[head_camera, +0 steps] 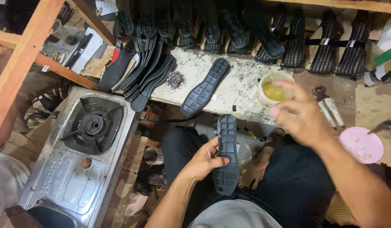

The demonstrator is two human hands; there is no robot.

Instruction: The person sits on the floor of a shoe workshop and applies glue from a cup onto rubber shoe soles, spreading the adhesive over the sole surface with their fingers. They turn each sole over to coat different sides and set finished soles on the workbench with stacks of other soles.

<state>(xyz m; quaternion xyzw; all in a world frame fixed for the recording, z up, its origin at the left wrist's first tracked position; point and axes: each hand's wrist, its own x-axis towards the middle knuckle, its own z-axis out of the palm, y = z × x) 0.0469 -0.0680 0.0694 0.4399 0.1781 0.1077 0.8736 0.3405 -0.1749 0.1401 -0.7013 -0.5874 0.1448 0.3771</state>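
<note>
Black rubber, moulded in a grid of square treads: a shoe sole is held over the person's lap, tread side up, toe end pointing away from the body. The left hand is clamped on it, thumb across the tread and fingers curled behind its left edge. The right hand is raised higher and to the right, well apart from the sole, blurred, with its fingers spread loosely; whether it grips anything cannot be told. It hovers just in front of a small round tub of yellowish glue standing on the table, a worn white surface speckled with dark marks.

A second black sole lies diagonally on the table, tread up, left of the tub. Further left, a fanned stack of black soles leans off the table's corner, and a small heap of nails sits beside it. Along the back, a row of dark shoes stands in a line.

To the person's left, lower down, is a steel single-burner gas stove with a black grate. At the far right a pink round lid lies on a brown surface, with a pair of pincers near it. The person wears dark trousers.
</note>
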